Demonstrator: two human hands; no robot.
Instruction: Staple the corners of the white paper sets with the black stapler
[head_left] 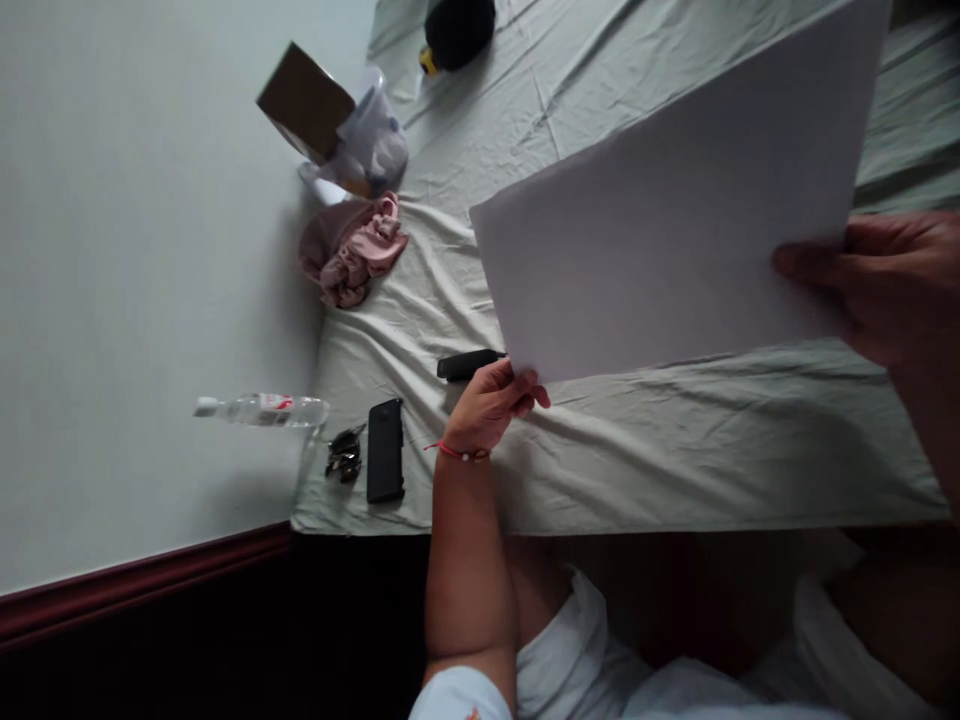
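A large blank white sheet of paper [667, 200] is held up above a bed covered by a pale green sheet [675, 450]. My left hand [491, 400] pinches the paper's lower left corner; a red string bracelet circles that wrist. My right hand [881, 285] grips the paper's right edge, thumb on the near face. The paper tilts and hides much of the bed behind it.
Near my left hand lie a small black device [466, 364], a black phone [385, 450] and sunglasses [344, 455]. A plastic water bottle [262, 409] rests against the white wall. Farther off are pink cloth [352, 250], a brown box with a clear bag [337, 125] and a black object [457, 30].
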